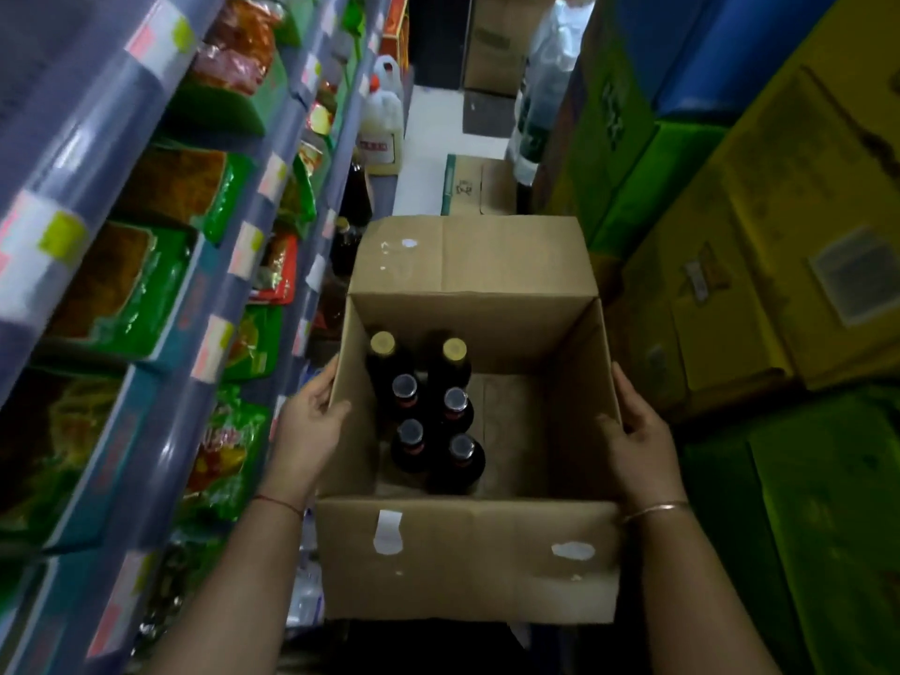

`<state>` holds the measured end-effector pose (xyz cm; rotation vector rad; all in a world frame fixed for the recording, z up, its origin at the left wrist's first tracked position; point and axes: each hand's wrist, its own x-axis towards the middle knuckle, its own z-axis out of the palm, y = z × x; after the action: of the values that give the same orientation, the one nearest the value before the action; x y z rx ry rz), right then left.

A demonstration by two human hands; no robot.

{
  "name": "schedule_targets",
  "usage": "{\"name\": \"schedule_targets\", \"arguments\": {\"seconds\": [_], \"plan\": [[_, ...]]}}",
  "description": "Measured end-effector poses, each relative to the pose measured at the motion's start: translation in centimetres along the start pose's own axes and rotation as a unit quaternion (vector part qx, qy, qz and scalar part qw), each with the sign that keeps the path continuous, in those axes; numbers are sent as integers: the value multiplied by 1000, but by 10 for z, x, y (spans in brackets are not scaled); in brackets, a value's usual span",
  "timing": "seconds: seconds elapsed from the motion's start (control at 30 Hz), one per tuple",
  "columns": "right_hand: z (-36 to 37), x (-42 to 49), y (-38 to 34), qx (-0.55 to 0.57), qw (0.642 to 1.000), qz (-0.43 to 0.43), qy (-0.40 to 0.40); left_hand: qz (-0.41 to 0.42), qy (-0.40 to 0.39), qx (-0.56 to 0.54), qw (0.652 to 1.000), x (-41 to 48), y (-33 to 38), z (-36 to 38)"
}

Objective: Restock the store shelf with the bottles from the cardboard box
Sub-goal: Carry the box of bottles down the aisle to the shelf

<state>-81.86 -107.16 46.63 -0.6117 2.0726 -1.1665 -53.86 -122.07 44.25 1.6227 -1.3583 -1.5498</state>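
Presently the cardboard box (467,557) is sitting between the two hands in a narrow aisle, its flaps folded outward. The left hand (311,421) is gripping the left wall, with the thumb hooking over the rim and the fingers lying outside. The right hand (638,440) is clamping the right wall likewise. Six bottles (458,460) are standing upright in two rows against the left side of the box, leaving the right half of the floor bare. The shelf (160,431) is running along the person's left, just beside the box, carrying glossy green and red packets (234,440). Yellow and green cartons (730,304) are rising on the right.

Handling, as judged: the bottles are presenting as dark glass, round-bodied and narrow-necked, two wearing gold caps and four wearing dark ones. They are likely heavy, rigid, smooth and breakable if knocked together. Each is calling for a full wrap round the body or shoulder, not a pinch at the cap. The box is presenting as matt corrugated board, stiff at the corners, flexing at the walls, and loading lopsidedly to the left
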Motion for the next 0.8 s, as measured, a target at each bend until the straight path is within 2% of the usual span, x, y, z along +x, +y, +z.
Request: {"name": "schedule_targets", "arguments": {"seconds": [0.23,0.47,0.8], "plan": [[28,67,-8,-19,1000,16,-5,3,-18,15,1000,82,6,15],[41,110,5,-25,999,22,-25,6,-14,41,999,118,-16,27],[75,154,89,-26,999,17,-31,48,-18,80,995,164,-95,58]]}}
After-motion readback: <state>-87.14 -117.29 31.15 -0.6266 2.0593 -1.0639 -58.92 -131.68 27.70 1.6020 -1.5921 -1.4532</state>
